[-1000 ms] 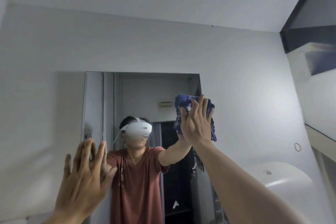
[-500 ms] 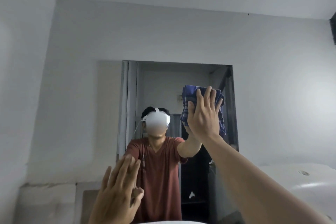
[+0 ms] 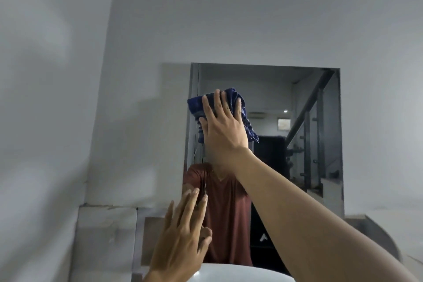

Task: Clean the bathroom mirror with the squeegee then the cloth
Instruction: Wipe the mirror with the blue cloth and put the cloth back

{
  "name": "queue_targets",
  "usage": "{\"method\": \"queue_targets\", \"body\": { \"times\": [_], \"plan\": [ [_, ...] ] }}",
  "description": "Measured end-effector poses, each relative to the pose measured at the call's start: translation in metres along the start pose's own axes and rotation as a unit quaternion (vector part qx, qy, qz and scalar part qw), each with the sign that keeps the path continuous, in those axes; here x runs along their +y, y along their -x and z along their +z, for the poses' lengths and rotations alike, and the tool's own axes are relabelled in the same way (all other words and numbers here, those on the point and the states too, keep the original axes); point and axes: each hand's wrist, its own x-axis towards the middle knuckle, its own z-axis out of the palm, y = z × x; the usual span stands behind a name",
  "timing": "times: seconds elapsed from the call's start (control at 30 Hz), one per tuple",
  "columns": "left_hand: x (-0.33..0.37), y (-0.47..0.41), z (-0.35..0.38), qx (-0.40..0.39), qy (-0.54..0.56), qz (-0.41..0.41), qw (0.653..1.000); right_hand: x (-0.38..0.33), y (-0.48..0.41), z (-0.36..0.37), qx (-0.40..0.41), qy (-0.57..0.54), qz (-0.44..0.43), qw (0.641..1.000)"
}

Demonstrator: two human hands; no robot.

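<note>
Cloth point(image 3: 242, 107), blue and bunched, lies against the upper left of the mirror point(image 3: 315, 135), long axis from 10 to 4 o'clock. Right hand point(image 3: 223, 126) presses flat over it, fingers spread. Left hand point(image 3: 180, 238), open with fingers loosely together, is raised at the mirror's lower left.

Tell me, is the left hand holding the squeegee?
No, the left hand is empty, fingers spread near the mirror.
</note>
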Motion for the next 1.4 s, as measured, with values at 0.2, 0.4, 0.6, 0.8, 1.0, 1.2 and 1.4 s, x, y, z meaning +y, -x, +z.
{"method": "queue_targets", "body": {
  "times": [0.2, 0.4, 0.6, 0.8, 1.0, 1.2, 1.4],
  "plan": [
    [-0.003, 0.018, 0.004, -0.043, -0.001, 0.003, 0.999, -0.016, 0.019, 0.012, -0.003, 0.008, -0.071, 0.997],
    [0.002, 0.02, 0.001, -0.058, 0.005, -0.012, 0.998, -0.02, 0.056, 0.019, -0.031, 0.001, -0.136, 0.99],
    [0.005, 0.019, 0.002, -0.035, 0.032, -0.011, 0.999, -0.01, 0.09, 0.022, -0.057, -0.001, -0.13, 0.99],
    [0.002, 0.019, 0.004, 0.006, 0.014, 0.005, 1.0, 0.021, 0.1, 0.012, -0.06, 0.014, -0.084, 0.995],
    [0.002, 0.011, 0.001, -0.003, 0.033, -0.014, 0.999, 0.063, 0.098, -0.001, -0.041, 0.008, 0.01, 0.999],
    [0.002, 0.009, -0.002, 0.001, 0.027, -0.007, 1.0, 0.109, 0.111, -0.007, -0.01, -0.001, 0.108, 0.994],
    [0.014, -0.015, -0.019, 0.054, 0.053, -0.036, 0.997, 0.148, 0.124, -0.01, 0.035, 0.012, 0.202, 0.979]
  ]
}}
